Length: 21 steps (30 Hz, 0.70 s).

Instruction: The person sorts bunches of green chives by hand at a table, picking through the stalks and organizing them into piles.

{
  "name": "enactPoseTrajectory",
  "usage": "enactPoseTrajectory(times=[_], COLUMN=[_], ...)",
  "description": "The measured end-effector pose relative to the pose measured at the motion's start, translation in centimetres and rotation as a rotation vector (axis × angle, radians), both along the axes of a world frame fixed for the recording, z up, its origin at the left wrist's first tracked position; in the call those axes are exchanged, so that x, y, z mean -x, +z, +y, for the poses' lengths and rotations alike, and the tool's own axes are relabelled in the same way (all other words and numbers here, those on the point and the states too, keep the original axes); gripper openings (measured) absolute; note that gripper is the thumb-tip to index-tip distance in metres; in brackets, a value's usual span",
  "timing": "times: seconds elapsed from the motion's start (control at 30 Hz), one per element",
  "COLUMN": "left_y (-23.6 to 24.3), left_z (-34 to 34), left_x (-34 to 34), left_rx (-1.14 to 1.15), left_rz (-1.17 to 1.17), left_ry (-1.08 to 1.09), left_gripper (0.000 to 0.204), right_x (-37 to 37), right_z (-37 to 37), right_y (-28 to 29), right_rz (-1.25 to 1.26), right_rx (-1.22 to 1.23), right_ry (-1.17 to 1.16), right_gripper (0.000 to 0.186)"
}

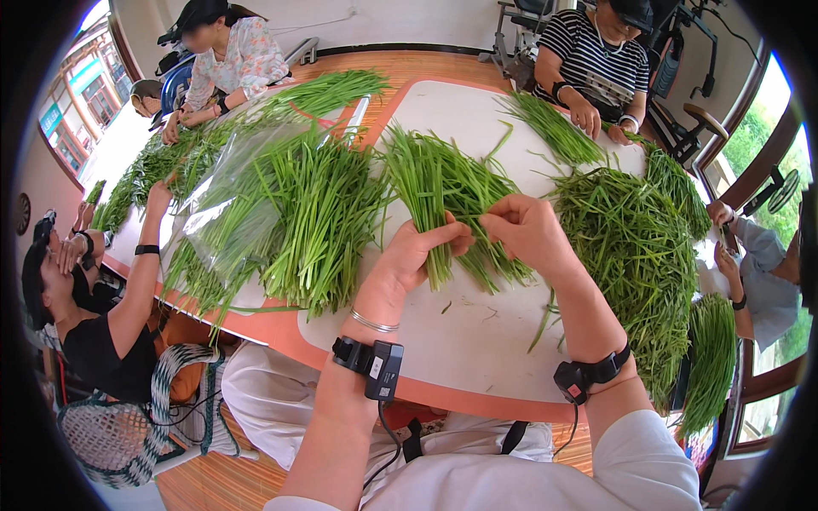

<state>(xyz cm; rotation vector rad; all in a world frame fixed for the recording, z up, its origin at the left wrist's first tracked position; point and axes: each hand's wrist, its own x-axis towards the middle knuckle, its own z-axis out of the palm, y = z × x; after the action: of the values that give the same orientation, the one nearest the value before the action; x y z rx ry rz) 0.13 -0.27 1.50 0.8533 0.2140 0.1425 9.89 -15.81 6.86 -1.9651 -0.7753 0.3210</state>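
A bunch of long green garlic chives (416, 183) is gripped upright in my left hand (417, 251), with the cut ends showing below my fingers. Just to its right, my right hand (530, 228) is closed in a pinch. What its fingertips hold, if anything, is too small to tell. Loose chives (477, 192) lie on the white tabletop (460, 341) behind and between my hands. Left of my left hand is a thick stack of aligned chives (319, 226), partly under a clear plastic bag (230, 204).
A large tangled heap of chives (630, 264) lies on the right, beside a neater bundle (710, 358). More chives (554, 128) lie across the table. Several people sit around it, their hands among the greens. A woven-covered chair (111, 430) stands at lower left.
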Motion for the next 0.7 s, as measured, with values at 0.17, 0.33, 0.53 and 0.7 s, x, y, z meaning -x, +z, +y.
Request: enactPoseTrajectory(times=[0.17,0.33,0.53,0.7], left_y=[0.0,-0.7,-0.6,-0.7], left_z=[-0.1,0.4,0.8,0.3], left_x=[0.1,-0.3,-0.5,-0.1], left_rx=[-0.026,0.035,0.033,-0.019], left_rz=[-0.025,-0.006,-0.024,-0.001], left_ry=[-0.129,0.084,0.126,0.005], left_gripper=[0.015,0.017,0.020,0.024], right_x=[0.9,-0.6,-0.8,0.1], right_z=[0.2,-0.1,0.1,0.2], right_y=[0.2,-1.3,-3.1,-0.2], right_rz=[-0.015,-0.261,-0.538,-0.125], right_rx=[0.008,0.132,0.476,-0.015], right_ry=[0.206,0.036,0.045,-0.046], right_gripper=[0.016,0.019,0.017,0.019])
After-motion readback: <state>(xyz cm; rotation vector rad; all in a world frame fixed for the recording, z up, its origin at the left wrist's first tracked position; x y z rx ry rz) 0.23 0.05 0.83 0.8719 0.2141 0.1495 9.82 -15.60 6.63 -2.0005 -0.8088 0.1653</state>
